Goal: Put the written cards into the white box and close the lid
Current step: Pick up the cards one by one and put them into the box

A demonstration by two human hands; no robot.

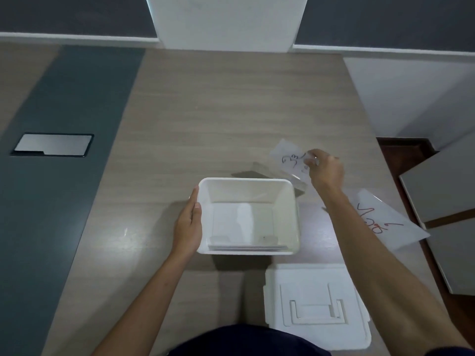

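The white box (290, 201) stands open in the middle of the wooden table, with some cards lying flat at its near inner wall. My left hand (187, 227) rests flat against the box's left side. My right hand (325, 169) is beyond the box's far right corner, pinching a white card with black writing (288, 155) lifted off the table. Another card with red writing (385, 219) lies on the table to the right, partly under my right forearm. The white lid (316, 304) lies flat in front of the box at the near right.
A grey strip with a metal cable hatch (52, 145) runs down the table's left. The table's right edge (401, 181) is close to the cards, with grey chairs or panels (442, 186) beyond it. A white column (226, 21) stands at the far end.
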